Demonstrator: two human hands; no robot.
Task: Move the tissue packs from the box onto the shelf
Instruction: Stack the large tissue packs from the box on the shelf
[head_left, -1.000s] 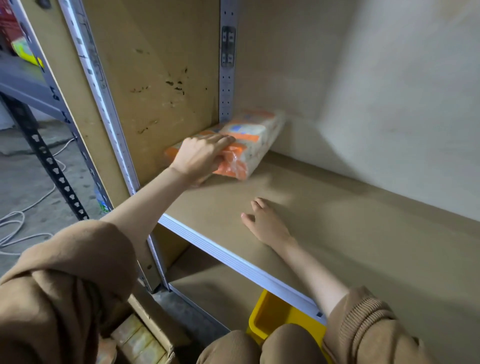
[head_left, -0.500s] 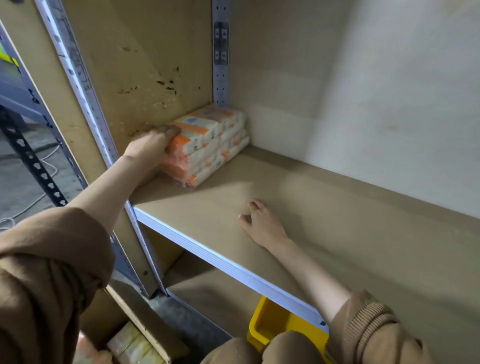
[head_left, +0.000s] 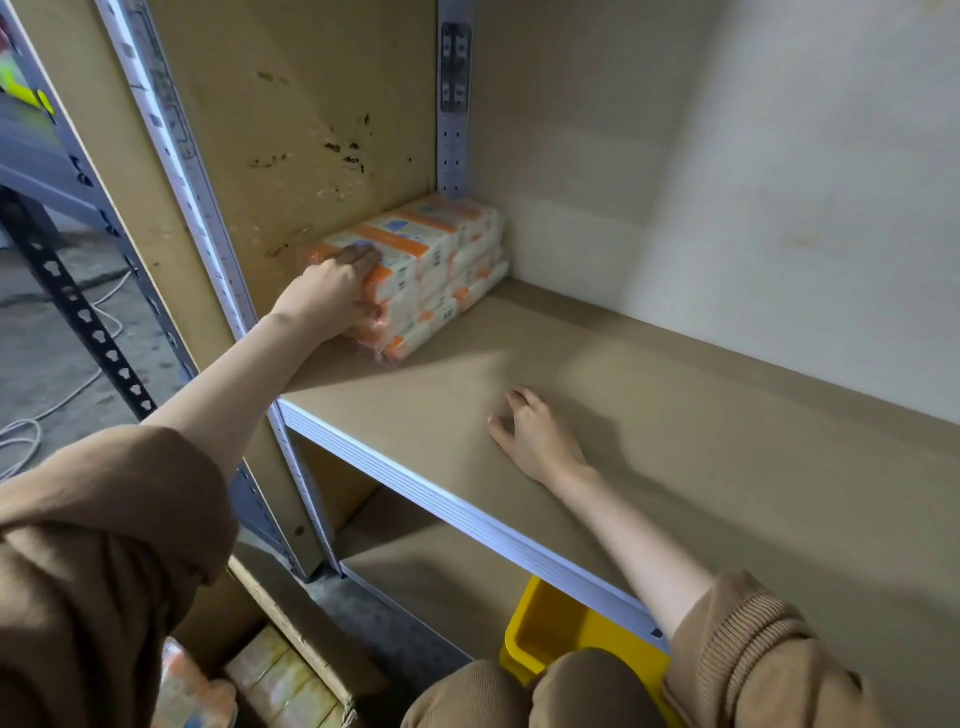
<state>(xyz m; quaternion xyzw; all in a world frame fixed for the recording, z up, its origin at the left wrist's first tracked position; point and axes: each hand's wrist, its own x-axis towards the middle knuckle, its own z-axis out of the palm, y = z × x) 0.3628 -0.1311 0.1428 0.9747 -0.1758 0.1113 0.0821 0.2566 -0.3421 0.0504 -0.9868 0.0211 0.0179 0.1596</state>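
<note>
A bundle of orange-and-white tissue packs (head_left: 441, 260) lies in the far left corner of the brown shelf board (head_left: 675, 415), against the side panel. My left hand (head_left: 332, 293) is wrapped over the bundle's near end, fingers on top and thumb on its side. My right hand (head_left: 535, 434) rests flat on the shelf board, palm down, holding nothing. At the bottom left a cardboard box (head_left: 291, 670) holds more tissue packs (head_left: 280, 686), partly hidden by my sleeve.
A yellow plastic bin (head_left: 566, 631) sits under the shelf by my knee. Perforated metal uprights (head_left: 452, 130) frame the shelf. The white back wall (head_left: 779, 208) closes the rear. White cables (head_left: 31, 431) lie on the floor at left.
The tissue bundle went from tilted, away from the corner, to lying flat in the far left corner. My left hand shifted to its near end. My right hand stayed on the board.
</note>
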